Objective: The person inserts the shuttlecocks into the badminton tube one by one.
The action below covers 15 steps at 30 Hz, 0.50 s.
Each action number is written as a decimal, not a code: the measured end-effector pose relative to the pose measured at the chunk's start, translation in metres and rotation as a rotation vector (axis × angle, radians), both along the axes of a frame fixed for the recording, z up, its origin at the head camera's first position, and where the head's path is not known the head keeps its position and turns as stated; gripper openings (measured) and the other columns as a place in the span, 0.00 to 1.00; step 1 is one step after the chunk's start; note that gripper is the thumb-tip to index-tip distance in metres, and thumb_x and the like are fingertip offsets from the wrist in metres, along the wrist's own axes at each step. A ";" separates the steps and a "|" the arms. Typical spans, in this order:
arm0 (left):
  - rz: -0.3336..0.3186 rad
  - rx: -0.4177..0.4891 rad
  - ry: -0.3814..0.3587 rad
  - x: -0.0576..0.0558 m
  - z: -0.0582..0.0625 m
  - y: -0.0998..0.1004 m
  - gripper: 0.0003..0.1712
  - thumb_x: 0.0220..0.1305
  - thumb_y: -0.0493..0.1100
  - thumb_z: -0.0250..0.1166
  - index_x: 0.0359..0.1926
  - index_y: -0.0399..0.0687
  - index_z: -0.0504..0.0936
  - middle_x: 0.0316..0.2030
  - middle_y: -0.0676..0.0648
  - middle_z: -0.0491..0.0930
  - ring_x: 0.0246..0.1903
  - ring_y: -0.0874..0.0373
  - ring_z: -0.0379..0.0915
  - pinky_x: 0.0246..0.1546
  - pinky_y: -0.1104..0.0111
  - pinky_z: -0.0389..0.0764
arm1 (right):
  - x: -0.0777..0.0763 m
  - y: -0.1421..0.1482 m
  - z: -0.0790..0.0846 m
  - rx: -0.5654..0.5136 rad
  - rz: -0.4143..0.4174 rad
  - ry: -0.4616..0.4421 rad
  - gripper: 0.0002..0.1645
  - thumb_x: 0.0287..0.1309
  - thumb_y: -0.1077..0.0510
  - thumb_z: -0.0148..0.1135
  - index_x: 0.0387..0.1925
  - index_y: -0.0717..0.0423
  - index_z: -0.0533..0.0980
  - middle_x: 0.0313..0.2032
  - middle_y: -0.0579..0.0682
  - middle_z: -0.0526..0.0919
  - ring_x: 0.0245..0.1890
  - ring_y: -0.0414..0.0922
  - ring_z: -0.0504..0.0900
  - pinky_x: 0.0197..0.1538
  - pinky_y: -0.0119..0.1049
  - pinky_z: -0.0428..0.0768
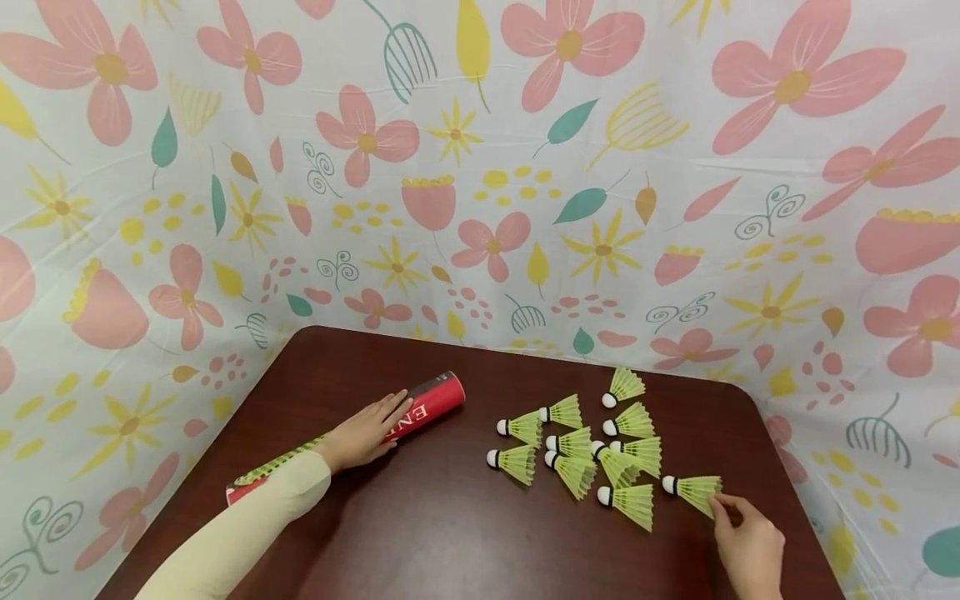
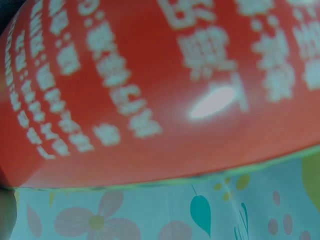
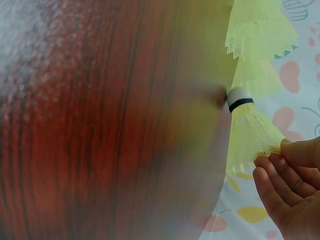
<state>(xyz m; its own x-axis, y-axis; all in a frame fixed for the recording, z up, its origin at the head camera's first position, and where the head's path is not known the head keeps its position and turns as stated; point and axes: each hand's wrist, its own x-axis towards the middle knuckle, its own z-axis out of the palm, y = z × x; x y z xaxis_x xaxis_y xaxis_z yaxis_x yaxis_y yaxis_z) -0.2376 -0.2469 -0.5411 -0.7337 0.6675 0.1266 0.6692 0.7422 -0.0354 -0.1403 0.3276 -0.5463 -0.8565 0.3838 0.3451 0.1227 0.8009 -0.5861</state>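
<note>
My left hand (image 1: 362, 435) lies over a red cylindrical shuttlecock tube (image 1: 437, 402), gripping it with the fingers on top and the thumb along the near side. The tube rests on its side, and its printed wall (image 2: 165, 150) fills most of the left wrist view. At the right, my right hand (image 1: 750, 546) pinches the skirt edge of a yellow shuttlecock (image 1: 688, 490) between thumb and fingers. That shuttlecock's white cork (image 3: 240, 95) with a black band points away from the hand. Just left of it lies another shuttlecock (image 1: 628, 503).
Several more yellow shuttlecocks (image 1: 573, 473) lie grouped right of centre on the dark brown table (image 1: 420, 533), some overlapping. One shuttlecock (image 1: 624, 387) sits near the back edge. A flower-printed sheet (image 1: 480, 167) hangs behind the table and along its sides.
</note>
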 end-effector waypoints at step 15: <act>-0.023 -0.014 0.073 0.004 0.007 0.007 0.50 0.59 0.49 0.69 0.74 0.40 0.51 0.73 0.40 0.52 0.68 0.43 0.56 0.63 0.54 0.66 | -0.001 -0.005 0.018 0.088 0.053 0.280 0.07 0.42 0.70 0.74 0.29 0.64 0.84 0.25 0.59 0.85 0.20 0.40 0.81 0.25 0.36 0.71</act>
